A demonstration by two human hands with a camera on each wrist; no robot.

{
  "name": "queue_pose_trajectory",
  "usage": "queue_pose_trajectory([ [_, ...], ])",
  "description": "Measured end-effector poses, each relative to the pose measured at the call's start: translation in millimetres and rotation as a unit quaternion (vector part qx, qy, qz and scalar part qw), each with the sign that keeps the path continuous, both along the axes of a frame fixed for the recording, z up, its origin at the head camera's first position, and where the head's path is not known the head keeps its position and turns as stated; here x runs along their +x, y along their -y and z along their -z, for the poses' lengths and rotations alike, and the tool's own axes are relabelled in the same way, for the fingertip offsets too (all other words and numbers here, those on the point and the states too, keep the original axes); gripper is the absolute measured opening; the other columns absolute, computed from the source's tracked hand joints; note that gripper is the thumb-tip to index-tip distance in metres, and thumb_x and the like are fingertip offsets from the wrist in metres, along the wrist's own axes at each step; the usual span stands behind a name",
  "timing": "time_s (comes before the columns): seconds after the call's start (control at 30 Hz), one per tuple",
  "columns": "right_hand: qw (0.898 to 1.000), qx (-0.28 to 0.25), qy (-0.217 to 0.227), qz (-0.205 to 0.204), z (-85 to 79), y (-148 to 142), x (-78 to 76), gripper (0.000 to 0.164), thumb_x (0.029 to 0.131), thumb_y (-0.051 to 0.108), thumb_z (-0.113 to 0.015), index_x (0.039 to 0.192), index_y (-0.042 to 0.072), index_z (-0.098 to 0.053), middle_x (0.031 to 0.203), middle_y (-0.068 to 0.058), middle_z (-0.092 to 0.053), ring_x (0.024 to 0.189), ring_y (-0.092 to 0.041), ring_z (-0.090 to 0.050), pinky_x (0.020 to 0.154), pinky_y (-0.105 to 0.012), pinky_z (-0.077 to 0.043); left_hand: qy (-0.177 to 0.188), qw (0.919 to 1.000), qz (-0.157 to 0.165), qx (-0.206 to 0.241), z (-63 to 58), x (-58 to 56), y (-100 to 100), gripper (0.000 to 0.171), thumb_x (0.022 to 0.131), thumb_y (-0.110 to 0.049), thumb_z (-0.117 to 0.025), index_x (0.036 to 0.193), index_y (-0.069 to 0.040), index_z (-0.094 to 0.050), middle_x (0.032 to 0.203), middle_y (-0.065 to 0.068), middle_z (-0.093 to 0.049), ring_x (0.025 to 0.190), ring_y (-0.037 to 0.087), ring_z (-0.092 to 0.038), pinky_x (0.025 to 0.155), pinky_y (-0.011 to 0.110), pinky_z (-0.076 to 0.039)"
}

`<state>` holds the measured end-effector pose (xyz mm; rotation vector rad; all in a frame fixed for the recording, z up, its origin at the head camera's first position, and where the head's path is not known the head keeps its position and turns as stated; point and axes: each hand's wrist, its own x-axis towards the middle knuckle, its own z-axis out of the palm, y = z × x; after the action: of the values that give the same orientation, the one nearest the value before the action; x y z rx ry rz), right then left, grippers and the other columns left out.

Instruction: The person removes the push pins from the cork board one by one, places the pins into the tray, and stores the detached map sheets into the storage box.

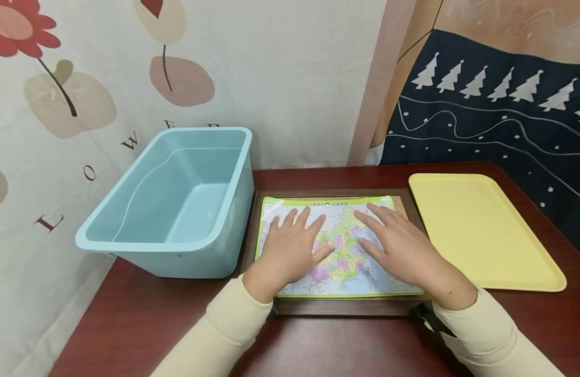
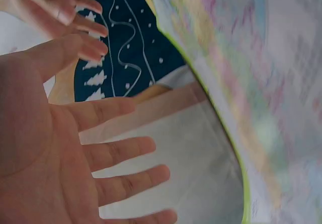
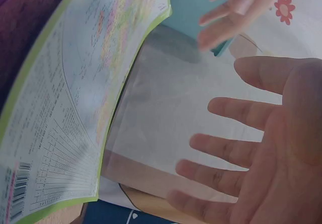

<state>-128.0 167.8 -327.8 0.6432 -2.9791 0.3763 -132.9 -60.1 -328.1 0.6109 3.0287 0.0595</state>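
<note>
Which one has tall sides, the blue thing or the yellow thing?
The blue bin, left of the map. It's deep; the yellow tray, on the map's right, is nearly flat.

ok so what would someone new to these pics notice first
Most likely the left hand and right hand, fingers spread over the green-edged map mid-picture in the head view. Next come the big light-blue bin left of the map and the yellow tray to its right, with a red flower at the upper left.
</note>
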Motion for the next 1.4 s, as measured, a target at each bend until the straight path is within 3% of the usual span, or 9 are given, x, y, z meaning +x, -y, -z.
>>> queue_pose_trajectory([
  [0.17, 1.0, -0.026, -0.004, 0.002, -3.3, 4.6, -0.1, 0.046, 0.095, 0.026, -0.067, 0.139, 0.014, -0.059, 0.142, -0.019, -0.056, 0.132, -0.042, -0.051, 0.1, -0.063, -0.046, -0.002, 0.9985, 0.046, -0.03, 10.0, 9.8, -6.6, 0.054, 0.099, -0.055, -0.051, 0.142, -0.024, -0.056, 0.15, 0.009, -0.051, 0.136, 0.031, -0.05, 0.102, 0.056, -0.046],
  [0.43, 0.998, -0.053, -0.018, -0.011, -3.0, 11.2, -8.0, 0.034, 0.094, 0.021, -0.069, 0.126, 0.009, -0.068, 0.127, -0.016, -0.066, 0.122, -0.036, -0.06, 0.098, -0.057, -0.05, 0.038, 0.991, 0.125, -0.032, 14.1, 26.4, -17.1, 0.039, 0.095, -0.051, -0.062, 0.127, -0.03, -0.066, 0.124, 0.002, -0.065, 0.113, 0.026, -0.063, 0.088, 0.052, -0.054],
  [0.57, 0.998, -0.056, -0.016, -0.026, -5.6, 18.3, -19.1, 0.032, 0.094, 0.02, -0.069, 0.123, 0.007, -0.069, 0.123, -0.015, -0.068, 0.116, -0.033, -0.064, 0.095, -0.052, -0.053, 0.039, 0.9877, 0.144, -0.047, 14.2, 32.0, -20.8, 0.041, 0.094, -0.052, -0.063, 0.129, -0.03, -0.066, 0.123, 0.0, -0.065, 0.111, 0.024, -0.064, 0.085, 0.051, -0.055],
  [0.77, 0.992, -0.11, 0.045, -0.036, -3.8, 32.4, -46.8, 0.021, 0.096, 0.013, -0.063, 0.114, 0.005, -0.072, 0.107, -0.011, -0.073, 0.092, -0.025, -0.069, 0.076, -0.04, -0.058, 0.051, 0.985, 0.154, -0.058, 17.9, 40.8, -26.2, 0.05, 0.091, -0.054, -0.066, 0.137, -0.036, -0.059, 0.128, 0.0, -0.063, 0.118, 0.023, -0.061, 0.081, 0.049, -0.057],
  [0.97, 0.986, -0.142, 0.087, -0.024, 2.6, 44.3, -74.2, 0.019, 0.098, 0.01, -0.061, 0.111, 0.002, -0.072, 0.102, -0.013, -0.072, 0.09, -0.026, -0.069, 0.072, -0.037, -0.057, 0.049, 0.9824, 0.163, -0.077, 19.7, 46.0, -29.3, 0.052, 0.087, -0.058, -0.069, 0.135, -0.04, -0.06, 0.123, -0.002, -0.061, 0.113, 0.021, -0.058, 0.073, 0.045, -0.057],
  [1.03, 0.986, -0.135, 0.091, -0.015, 4.2, 48.3, -81.4, 0.02, 0.098, 0.011, -0.061, 0.112, 0.003, -0.071, 0.102, -0.014, -0.072, 0.089, -0.026, -0.069, 0.072, -0.037, -0.057, 0.042, 0.9824, 0.164, -0.077, 19.6, 46.2, -29.9, 0.053, 0.086, -0.059, -0.07, 0.134, -0.039, -0.061, 0.122, -0.002, -0.061, 0.113, 0.022, -0.058, 0.078, 0.049, -0.056],
  [1.2, 0.987, -0.126, 0.099, -0.001, 7.2, 58.0, -96.3, 0.021, 0.097, 0.009, -0.061, 0.114, 0.002, -0.071, 0.104, -0.015, -0.07, 0.089, -0.026, -0.066, 0.075, -0.038, -0.056, 0.033, 0.9841, 0.158, -0.074, 19.6, 45.8, -30.4, 0.055, 0.083, -0.06, -0.072, 0.133, -0.04, -0.062, 0.123, -0.002, -0.063, 0.119, 0.023, -0.059, 0.094, 0.065, -0.047],
  [1.4, 0.984, -0.127, 0.119, 0.019, 13.8, 63.0, -112.3, 0.021, 0.097, 0.005, -0.06, 0.115, 0.001, -0.069, 0.113, -0.017, -0.069, 0.104, -0.03, -0.064, 0.091, -0.046, -0.055, 0.039, 0.9847, 0.156, -0.068, 20.4, 45.4, -30.1, 0.056, 0.08, -0.061, -0.074, 0.132, -0.041, -0.064, 0.118, -0.003, -0.064, 0.111, 0.023, -0.06, 0.087, 0.058, -0.052],
])
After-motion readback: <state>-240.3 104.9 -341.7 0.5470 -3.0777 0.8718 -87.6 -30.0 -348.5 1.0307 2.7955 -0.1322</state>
